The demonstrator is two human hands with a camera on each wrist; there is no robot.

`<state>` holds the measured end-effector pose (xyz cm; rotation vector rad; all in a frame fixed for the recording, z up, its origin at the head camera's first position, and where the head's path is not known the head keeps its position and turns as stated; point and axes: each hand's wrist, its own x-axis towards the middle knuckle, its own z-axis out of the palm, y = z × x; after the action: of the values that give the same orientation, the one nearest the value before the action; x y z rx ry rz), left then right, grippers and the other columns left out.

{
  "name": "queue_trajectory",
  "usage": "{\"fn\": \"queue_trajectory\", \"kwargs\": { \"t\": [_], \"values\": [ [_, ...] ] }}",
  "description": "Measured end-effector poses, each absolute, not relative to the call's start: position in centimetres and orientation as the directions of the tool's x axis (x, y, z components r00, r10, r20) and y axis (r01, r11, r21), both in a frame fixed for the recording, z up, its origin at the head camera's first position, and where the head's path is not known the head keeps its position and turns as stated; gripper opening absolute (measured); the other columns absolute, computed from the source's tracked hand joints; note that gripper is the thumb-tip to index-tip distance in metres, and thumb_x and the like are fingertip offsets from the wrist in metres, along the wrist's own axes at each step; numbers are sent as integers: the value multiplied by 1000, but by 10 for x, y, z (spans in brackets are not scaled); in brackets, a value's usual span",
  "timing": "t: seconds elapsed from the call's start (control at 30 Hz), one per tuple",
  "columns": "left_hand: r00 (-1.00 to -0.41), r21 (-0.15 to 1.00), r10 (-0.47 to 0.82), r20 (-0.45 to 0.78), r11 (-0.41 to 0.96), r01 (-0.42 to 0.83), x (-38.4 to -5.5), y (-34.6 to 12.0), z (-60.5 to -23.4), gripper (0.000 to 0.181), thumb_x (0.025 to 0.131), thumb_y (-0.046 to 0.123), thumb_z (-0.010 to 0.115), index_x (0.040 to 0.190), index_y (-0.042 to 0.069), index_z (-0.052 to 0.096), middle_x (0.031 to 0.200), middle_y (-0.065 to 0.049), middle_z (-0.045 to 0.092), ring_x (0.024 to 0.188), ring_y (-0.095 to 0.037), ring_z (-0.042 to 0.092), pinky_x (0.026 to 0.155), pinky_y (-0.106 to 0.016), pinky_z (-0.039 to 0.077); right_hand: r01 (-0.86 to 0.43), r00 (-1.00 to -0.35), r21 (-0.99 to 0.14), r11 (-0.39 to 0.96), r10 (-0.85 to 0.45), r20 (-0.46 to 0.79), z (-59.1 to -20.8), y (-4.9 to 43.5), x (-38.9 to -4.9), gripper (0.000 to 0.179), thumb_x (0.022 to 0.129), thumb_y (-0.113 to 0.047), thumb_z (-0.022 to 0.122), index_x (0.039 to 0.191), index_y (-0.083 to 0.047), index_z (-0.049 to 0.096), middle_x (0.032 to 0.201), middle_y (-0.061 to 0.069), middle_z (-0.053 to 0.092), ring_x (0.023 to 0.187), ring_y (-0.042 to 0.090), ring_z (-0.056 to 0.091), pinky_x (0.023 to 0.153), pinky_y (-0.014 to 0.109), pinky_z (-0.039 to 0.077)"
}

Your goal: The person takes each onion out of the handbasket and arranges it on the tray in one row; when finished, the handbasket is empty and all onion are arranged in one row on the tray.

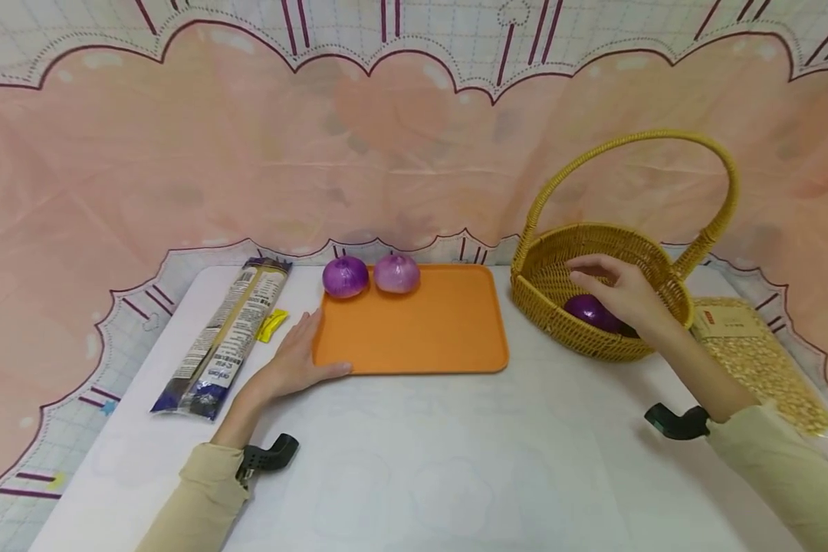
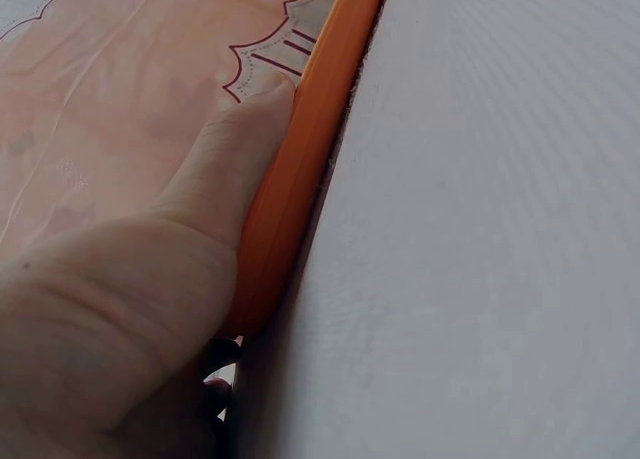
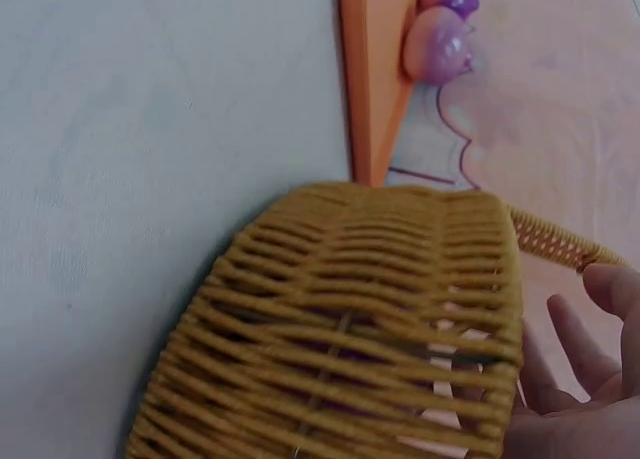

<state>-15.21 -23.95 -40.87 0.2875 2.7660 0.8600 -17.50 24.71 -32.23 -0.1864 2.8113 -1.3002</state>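
Note:
My left hand (image 1: 295,359) rests against the left end of an orange tray (image 1: 448,330), fingers extended along its side. In the left wrist view the thumb (image 2: 235,149) lies on the tray's rim. A purple onion (image 1: 346,277) and a paler onion (image 1: 396,274) sit side by side at the tray's back left. Over the wicker basket (image 1: 559,318) is my right hand (image 1: 624,295), its fingers loosely bent with nothing between them. Below it, inside the basket, lies a dark purple onion (image 1: 589,310), partly covered by the hand.
On the left lie a long printed packet (image 1: 228,337) and a small yellow wrapped piece (image 1: 272,326). A bag of yellow kernels (image 1: 759,360) is right of the basket. The basket's tall handle (image 1: 635,138) arches above it. Patterned cloth (image 1: 386,153) hangs behind the white table (image 1: 421,460).

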Motion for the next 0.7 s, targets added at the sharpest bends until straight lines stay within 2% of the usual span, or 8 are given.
{"fn": "queue_trajectory", "kwargs": {
  "t": [0.1,0.3,0.7],
  "values": [
    [-955,578,252,-157,808,118,-153,-239,-409,116,80,57,70,155,0,2,162,-26,3,150,-44,0,121,-61,4,-82,-994,-753,653,-113,11,-323,252,-176,54,98,-49,49,134,-9,52,138,16,52,127,30,46,102,52,42],
    [-954,576,251,-161,809,115,-152,-238,-408,117,80,59,69,155,2,1,162,-26,4,150,-45,1,120,-62,5,-69,-993,-758,648,-120,-13,-326,258,-179,57,98,-49,49,137,-6,49,140,18,50,131,35,43,106,61,37],
    [-956,574,255,-148,809,126,-151,-238,-409,115,81,59,68,156,2,1,162,-25,5,150,-44,1,120,-62,4,-95,-983,-715,693,-178,-42,-319,264,-186,57,98,-46,51,137,-4,50,139,21,51,131,39,44,109,63,35]
  ]
}}
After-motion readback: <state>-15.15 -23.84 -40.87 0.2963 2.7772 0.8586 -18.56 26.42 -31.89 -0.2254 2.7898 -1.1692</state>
